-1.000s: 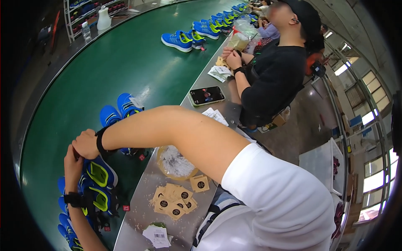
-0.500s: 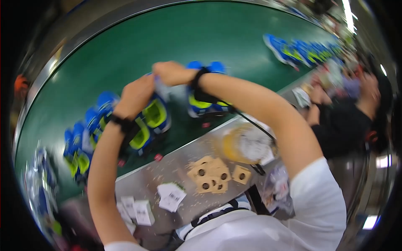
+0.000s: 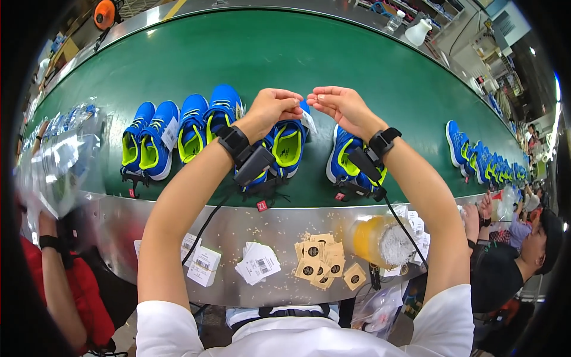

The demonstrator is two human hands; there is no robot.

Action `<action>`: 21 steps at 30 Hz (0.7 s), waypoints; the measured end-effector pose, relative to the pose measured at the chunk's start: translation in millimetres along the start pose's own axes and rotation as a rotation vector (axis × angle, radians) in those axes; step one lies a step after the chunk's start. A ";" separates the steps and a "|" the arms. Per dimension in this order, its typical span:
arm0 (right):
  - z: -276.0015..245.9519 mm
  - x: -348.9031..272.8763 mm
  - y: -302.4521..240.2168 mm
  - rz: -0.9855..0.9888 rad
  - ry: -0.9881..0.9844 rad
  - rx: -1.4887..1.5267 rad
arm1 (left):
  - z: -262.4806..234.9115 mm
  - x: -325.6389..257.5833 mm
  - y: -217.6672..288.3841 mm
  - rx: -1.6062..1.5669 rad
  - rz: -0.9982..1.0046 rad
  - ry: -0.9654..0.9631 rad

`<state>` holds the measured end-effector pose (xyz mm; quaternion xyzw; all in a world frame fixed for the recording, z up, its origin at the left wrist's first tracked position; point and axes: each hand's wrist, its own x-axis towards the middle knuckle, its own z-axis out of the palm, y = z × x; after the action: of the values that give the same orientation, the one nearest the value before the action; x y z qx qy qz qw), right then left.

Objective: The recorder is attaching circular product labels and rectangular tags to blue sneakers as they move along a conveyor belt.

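My left hand (image 3: 270,112) hovers over a pair of blue sneakers (image 3: 288,146) with lime-green linings, its fingers slightly bent and nothing visible in them. A white tag (image 3: 308,122) hangs at the upper right of that pair, just below the fingertips. Facing it across a small gap is my right hand (image 3: 346,108), fingers stretched out and empty. Under my right wrist stands another pair of blue sneakers (image 3: 336,156), partly hidden by the wrist and its black strapped device. Further left, two more pairs stand in line; white tags show on the blue sneakers (image 3: 157,138) and the neighbouring sneakers (image 3: 220,106).
Along the near metal ledge (image 3: 226,238) lie white tags (image 3: 259,263), small tan cards (image 3: 321,253) and a yellow-banded clear tub (image 3: 380,241). A row of blue sneakers (image 3: 476,160) stands right on the green belt (image 3: 285,53). People work at both sides, the left one beside clear plastic bags (image 3: 65,160).
My hands, close together over the sneakers before, have moved apart and to the right. The view has turned, and the sneakers now appear more level across the picture.
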<state>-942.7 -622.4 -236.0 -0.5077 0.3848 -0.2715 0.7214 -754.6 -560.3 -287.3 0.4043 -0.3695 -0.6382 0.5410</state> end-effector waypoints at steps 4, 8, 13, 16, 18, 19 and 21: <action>0.6 -0.9 3.7 -0.025 0.006 -0.106 | 12.4 -2.3 -4.3 0.139 0.109 0.091; 8.9 1.7 8.1 -0.071 0.065 -0.296 | 12.5 -4.0 -6.5 0.170 0.146 0.088; 18.1 4.6 13.3 -0.074 0.018 -0.224 | 8.3 -4.6 -2.9 0.188 0.106 0.097; 22.7 3.7 14.0 -0.087 0.015 -0.238 | 5.1 -5.3 -4.2 0.219 0.159 0.102; 23.0 4.6 15.4 -0.105 -0.004 -0.281 | 3.4 -5.6 -4.2 0.230 0.142 0.102; 23.2 4.8 15.7 -0.108 -0.007 -0.281 | 2.5 -6.1 -4.3 0.232 0.146 0.104; 23.4 3.7 17.0 -0.102 -0.002 -0.334 | 1.6 -8.2 -5.8 0.176 0.097 0.084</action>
<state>-921.2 -607.3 -248.6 -0.6397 0.3974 -0.2396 0.6128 -757.6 -551.4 -291.0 0.4582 -0.4202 -0.5590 0.5486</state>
